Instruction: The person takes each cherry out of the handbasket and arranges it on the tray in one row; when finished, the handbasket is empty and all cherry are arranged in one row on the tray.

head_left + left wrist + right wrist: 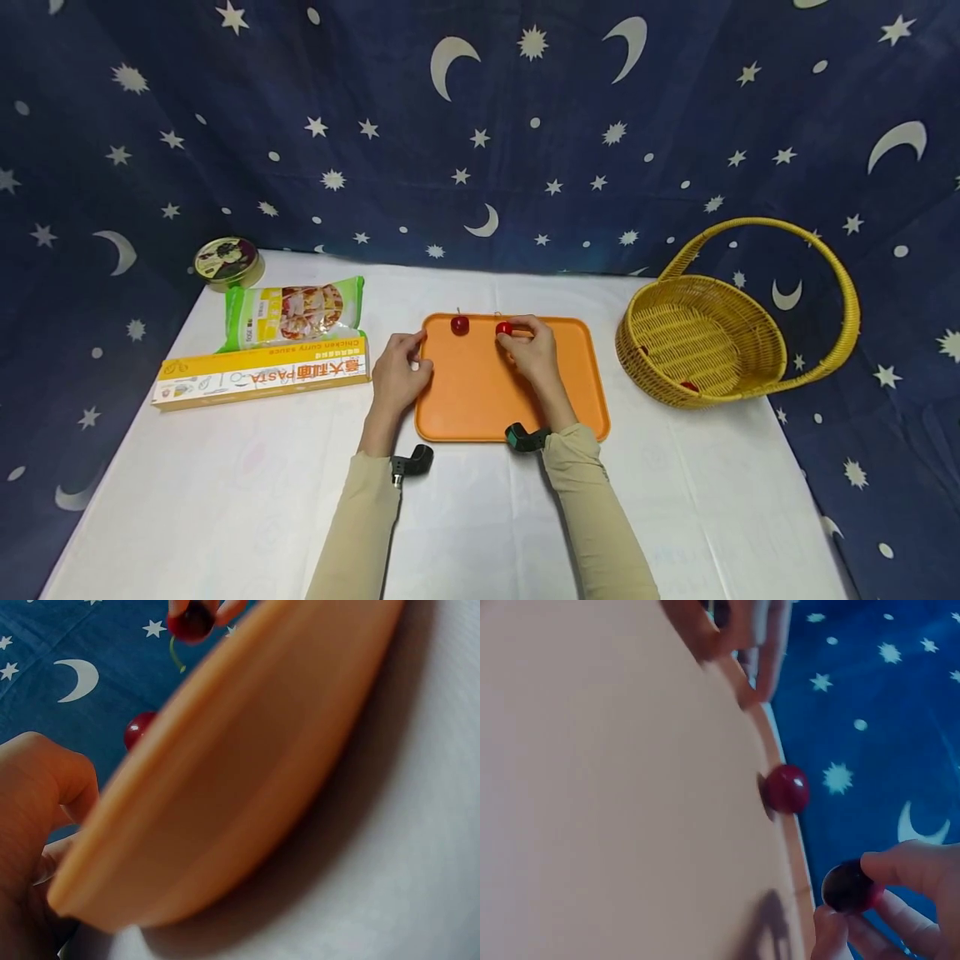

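The right hand (pixel 536 352) pinches a cherry (pixel 503 328) above the orange tray (pixel 472 396), whose left rim the left hand (pixel 397 375) grips.

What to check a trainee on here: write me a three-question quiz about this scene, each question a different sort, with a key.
1. What does the right hand pinch? A) a pasta box B) a red cherry C) a round tin
2. True or false: the yellow wicker basket stands to the right of the orange tray.
3. Fill in the missing word: the left hand grips the tray by its ____.

Key: 1. B; 2. True; 3. rim.
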The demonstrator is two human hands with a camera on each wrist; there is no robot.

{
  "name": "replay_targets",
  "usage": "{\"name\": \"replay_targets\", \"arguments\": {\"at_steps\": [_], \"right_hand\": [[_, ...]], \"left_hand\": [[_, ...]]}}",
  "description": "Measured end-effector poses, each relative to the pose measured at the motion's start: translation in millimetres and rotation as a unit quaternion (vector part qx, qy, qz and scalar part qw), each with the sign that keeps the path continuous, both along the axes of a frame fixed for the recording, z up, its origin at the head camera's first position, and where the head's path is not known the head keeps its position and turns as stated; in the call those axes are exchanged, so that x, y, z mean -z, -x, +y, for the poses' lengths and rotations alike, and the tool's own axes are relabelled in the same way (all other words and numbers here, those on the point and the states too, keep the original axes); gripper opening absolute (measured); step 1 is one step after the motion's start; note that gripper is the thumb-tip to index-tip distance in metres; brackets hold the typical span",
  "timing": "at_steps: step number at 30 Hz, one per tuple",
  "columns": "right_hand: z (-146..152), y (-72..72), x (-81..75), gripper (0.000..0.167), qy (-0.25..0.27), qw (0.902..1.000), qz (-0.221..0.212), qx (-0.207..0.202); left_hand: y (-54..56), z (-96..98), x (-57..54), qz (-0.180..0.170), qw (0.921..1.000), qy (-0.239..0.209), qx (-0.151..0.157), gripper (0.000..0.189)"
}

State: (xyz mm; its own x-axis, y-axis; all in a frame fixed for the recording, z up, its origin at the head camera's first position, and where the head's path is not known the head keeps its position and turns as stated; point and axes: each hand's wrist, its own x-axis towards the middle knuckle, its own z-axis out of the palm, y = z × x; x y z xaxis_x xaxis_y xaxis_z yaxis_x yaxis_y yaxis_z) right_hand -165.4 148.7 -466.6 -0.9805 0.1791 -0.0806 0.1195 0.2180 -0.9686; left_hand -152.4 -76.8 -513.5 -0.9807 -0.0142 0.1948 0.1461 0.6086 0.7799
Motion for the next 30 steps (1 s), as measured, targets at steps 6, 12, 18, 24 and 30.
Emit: {"name": "replay_targets", "arguments": {"at_steps": [6, 12, 18, 24, 30], "right_hand": [[-18.3, 9.2, 6.5, 0.029, -0.044, 0.9989, 0.012, -0.009], [-26.2, 16.2, 15.1, 0.027, -0.090, 0.9958, 0.016, -0.005], [-31.7, 20.0, 18.2, 0.026, -0.093, 0.9953, 0.028, 0.001], [-35.9, 22.1, 19.8, 0.029, -0.078, 0.9966, 0.026, -0.005], [-35.3, 22.4, 18.6, 0.029, -0.063, 0.9978, 0.019, -0.011]], "left_hand": [[0.4, 1.2, 0.3, -0.005, 1.0000, 0.003, -0.003, 0.053], [1.1, 2.9, 1.0, 0.002, 1.0000, 0.004, -0.001, 0.054], [0.4, 3.5, 0.9, 0.011, 0.9999, 0.005, 0.001, 0.053], [-0.9, 2.0, 1.2, 0.012, 0.9999, 0.003, -0.001, 0.053], [-0.1, 0.3, 2.3, 0.010, 0.9999, 0.004, -0.003, 0.053]]}}
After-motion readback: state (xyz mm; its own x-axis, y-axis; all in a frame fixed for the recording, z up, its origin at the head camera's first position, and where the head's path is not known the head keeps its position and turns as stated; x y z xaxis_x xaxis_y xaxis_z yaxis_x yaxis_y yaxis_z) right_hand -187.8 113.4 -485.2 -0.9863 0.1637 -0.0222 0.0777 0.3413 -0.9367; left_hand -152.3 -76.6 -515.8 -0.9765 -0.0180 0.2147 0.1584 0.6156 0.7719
